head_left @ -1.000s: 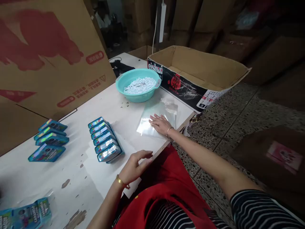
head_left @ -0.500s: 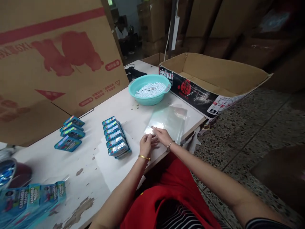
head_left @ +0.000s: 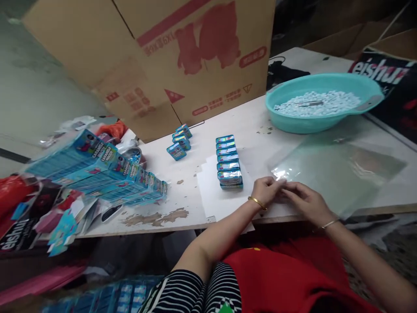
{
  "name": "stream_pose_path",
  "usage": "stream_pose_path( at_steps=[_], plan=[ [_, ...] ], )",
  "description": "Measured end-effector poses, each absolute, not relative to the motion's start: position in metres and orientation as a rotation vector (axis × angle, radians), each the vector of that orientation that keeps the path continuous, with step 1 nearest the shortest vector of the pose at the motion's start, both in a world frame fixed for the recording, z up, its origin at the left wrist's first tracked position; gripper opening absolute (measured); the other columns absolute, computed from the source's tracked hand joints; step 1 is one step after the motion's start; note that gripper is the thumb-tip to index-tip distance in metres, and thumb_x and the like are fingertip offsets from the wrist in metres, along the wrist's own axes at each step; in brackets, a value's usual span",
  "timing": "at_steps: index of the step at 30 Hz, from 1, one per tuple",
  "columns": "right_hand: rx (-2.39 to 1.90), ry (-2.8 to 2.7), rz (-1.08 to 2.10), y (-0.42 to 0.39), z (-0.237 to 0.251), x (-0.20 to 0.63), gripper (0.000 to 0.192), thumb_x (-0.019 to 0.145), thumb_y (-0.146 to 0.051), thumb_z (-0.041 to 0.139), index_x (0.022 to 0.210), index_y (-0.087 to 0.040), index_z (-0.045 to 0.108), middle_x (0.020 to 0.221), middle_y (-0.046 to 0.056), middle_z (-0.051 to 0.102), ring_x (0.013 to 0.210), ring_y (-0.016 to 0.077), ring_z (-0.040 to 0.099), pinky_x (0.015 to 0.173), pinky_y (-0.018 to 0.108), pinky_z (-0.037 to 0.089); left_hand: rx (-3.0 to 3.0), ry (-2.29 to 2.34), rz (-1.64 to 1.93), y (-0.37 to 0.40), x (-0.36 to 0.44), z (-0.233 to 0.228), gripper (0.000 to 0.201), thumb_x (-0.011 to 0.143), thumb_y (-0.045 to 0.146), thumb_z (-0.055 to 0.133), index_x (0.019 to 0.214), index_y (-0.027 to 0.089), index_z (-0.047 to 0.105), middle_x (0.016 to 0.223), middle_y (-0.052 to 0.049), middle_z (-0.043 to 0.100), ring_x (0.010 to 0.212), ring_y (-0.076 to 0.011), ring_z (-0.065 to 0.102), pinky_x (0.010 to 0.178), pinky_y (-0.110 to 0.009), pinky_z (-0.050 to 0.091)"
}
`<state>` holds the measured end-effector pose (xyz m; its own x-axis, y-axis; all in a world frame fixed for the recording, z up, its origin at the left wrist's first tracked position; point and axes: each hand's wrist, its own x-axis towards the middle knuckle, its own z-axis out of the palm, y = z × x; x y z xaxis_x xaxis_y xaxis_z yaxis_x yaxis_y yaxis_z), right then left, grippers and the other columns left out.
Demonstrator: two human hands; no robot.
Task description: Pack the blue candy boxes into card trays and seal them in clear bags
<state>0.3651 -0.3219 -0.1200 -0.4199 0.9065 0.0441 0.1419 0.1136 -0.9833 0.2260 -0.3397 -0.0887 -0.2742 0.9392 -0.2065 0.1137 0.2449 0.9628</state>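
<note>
A stack of thin clear plastic sheets (head_left: 339, 167) lies on the table, its near left corner at my fingers. My left hand (head_left: 265, 190) is closed in a pinch at that corner. Beside it, almost touching, my right hand (head_left: 308, 203) has thumb and fingers pressed together on the same plastic edge. The fingertips overlap, so the exact grip is partly hidden. Just left of my hands, a row of small blue boxes (head_left: 228, 161) stands on white paper sheets (head_left: 208, 187).
A turquoise basin (head_left: 312, 124) of small white pieces, with a metal tool on top, sits behind the plastic. A large carton (head_left: 208, 78) stands at the back. Several loose blue boxes (head_left: 177, 150), wrapped box stacks (head_left: 107, 167) and a metal bowl (head_left: 133, 154) lie left.
The view has swung left and closer, bringing in the wrapped stacks. Both hands stay at the plastic's corner, and my right fingers have drawn back from the sheet's top toward my left hand.
</note>
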Motion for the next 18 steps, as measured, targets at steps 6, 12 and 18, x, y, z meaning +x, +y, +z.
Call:
stream_pose_path(
  at_steps=[6,12,18],
  plan=[
    [-1.302,-1.332,1.296,-0.297,-0.098,0.389,0.033,0.074,-0.060,0.060,0.078,-0.027,0.060,0.086,0.008,0.065,0.077,0.0215,0.062,0.070,0.035,0.052,1.083,1.431,1.098,-0.348,0.220,-0.083,0.041,0.073,0.051,0.062,0.058,0.014,0.054,0.063,-0.003,0.059,0.061,-0.0125,0.054,0.059,-0.024,0.040],
    [-1.180,-1.612,1.279,-0.299,-0.049,0.382,0.055,0.065,-0.066,0.063,0.094,-0.020,0.059,0.098,0.012,0.065,0.092,0.0258,0.061,0.088,0.044,0.048,1.283,1.635,1.315,-0.323,0.229,-0.064,0.019,0.077,0.031,0.061,0.078,0.013,0.068,0.070,-0.003,0.060,0.064,-0.0129,0.053,0.066,-0.026,0.044],
    [-1.211,-1.537,1.144,-0.310,-0.066,0.347,0.063,0.081,-0.060,0.046,0.120,-0.011,0.054,0.119,0.015,0.060,0.107,0.0230,0.058,0.096,0.039,0.045,1.194,1.443,1.379,-0.303,0.234,-0.061,0.020,0.067,0.030,0.066,0.061,0.012,0.061,0.092,-0.008,0.065,0.070,-0.0142,0.057,0.065,-0.029,0.051]
  ],
)
